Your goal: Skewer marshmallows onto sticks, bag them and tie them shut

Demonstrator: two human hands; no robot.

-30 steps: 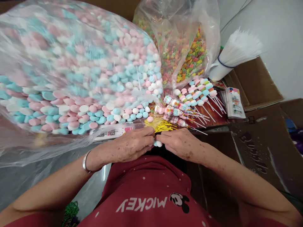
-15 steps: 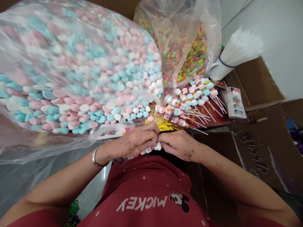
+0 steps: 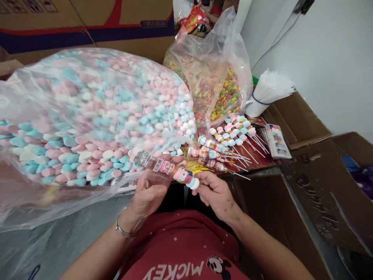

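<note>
Across the front of my body lies a marshmallow skewer (image 3: 186, 177) with pink, blue and white pieces, tilted down to the right. Its left part sits inside a clear printed plastic bag (image 3: 163, 166) bearing a barcode label. My left hand (image 3: 148, 192) holds that bag, with fingers behind it and the thumb below. Pinched at the bottom end, by the white marshmallow, the skewer is in my right hand (image 3: 217, 194); the stick is hidden there. Just beyond lie bagged marshmallow skewers (image 3: 206, 153) and yellow twist ties (image 3: 201, 168).
A large clear bag of marshmallows (image 3: 96, 112) covers the table's left. Behind is a bag of coloured rings (image 3: 215, 89). At right are unwrapped skewers (image 3: 233, 130), a container of white sticks (image 3: 262, 97), a stack of printed bags (image 3: 276, 142) and cardboard boxes (image 3: 314, 186).
My hands have moved apart from their close pinch. The bagged skewer, mostly covered before, now shows tilted between them. The head view has lifted, showing the box behind the table.
</note>
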